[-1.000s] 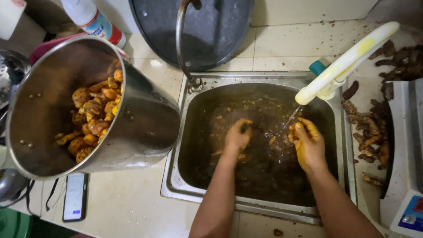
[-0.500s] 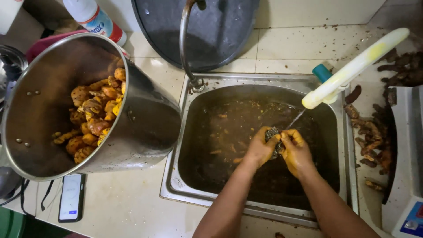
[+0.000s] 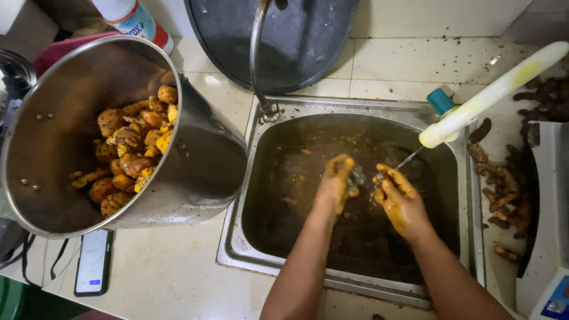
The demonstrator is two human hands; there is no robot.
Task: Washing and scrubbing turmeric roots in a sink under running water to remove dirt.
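Low in the frame, two arms reach into the sink full of brown water. The left hand is closed around a small root, which sits in the middle of the frame under the thin stream from the tap. The right hand is open beside it. The wet root could slip and sink. At left, the pot of yellow roots leans on the counter; it might tip.

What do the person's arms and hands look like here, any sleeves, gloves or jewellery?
Both forearms are bare, with no sleeves in view. The left hand and right hand wear no gloves, and no rings or watch are visible. Both hands are wet and smeared with yellow-orange staining, heaviest on the fingers.
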